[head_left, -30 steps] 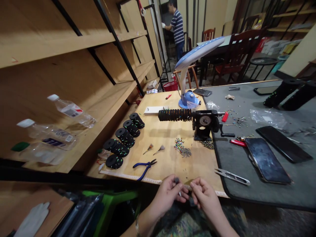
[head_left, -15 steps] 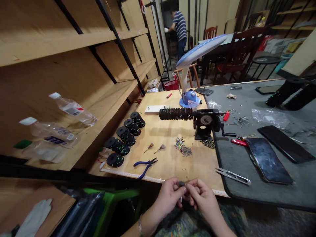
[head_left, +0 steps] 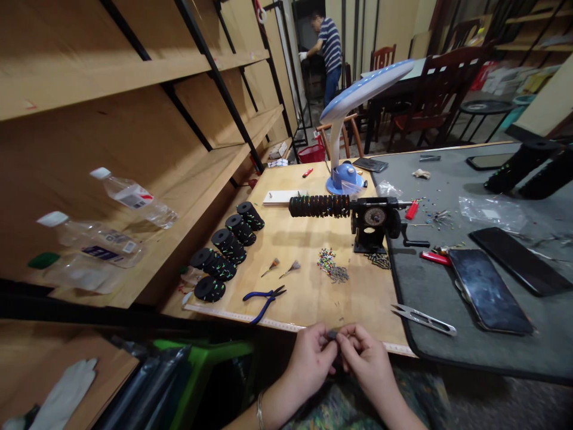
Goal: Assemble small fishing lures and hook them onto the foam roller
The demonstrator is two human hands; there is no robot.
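At the table's front edge, my left hand point(head_left: 311, 358) is closed on a small dark piece point(head_left: 332, 335). My right hand point(head_left: 364, 358) meets it there, thumb and fingers pinched at the same piece; anything else between those fingers is too small to make out. Beyond my hands lie a pile of coloured beads point(head_left: 326, 259) and grey metal bits point(head_left: 339, 274). Blue-handled pliers point(head_left: 264, 298) rest to the left, near two small brush-like pieces point(head_left: 292, 267). Silver thread snips point(head_left: 425, 319) lie to the right on the grey mat point(head_left: 430, 280).
A black winder with a crank point(head_left: 372, 221) holds a wound black roll point(head_left: 319, 206). Several black spools point(head_left: 228, 245) stand along the left edge. Behind are a blue lamp point(head_left: 344, 179) and, farther off, a person point(head_left: 330, 48). Phones point(head_left: 490, 289) lie right.
My fingers have closed in more over the small dark piece, and the thin light bits seen around it no longer show. The person in the background has shifted slightly.
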